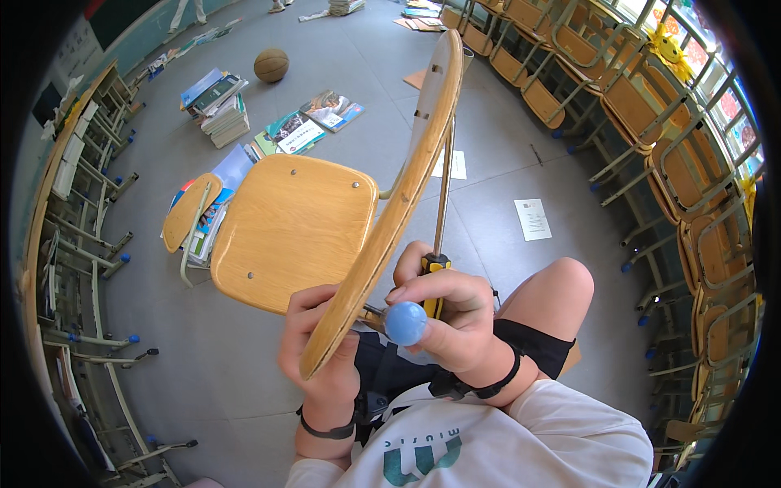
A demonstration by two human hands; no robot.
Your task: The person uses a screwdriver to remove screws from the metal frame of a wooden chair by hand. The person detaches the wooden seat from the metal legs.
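A grey floor [342,73] carries everything here. Toward its far side a brown ball [271,64] rests alone, and just beside it stands a stack of books [218,106]. Nearer the middle, loose books and magazines [313,120] lie flat and spread out. Two white paper sheets [533,219] lie well apart from them on the right. Rows of wooden chairs [643,106] stand along the right edge, and metal-framed desks [81,203] line the left edge.
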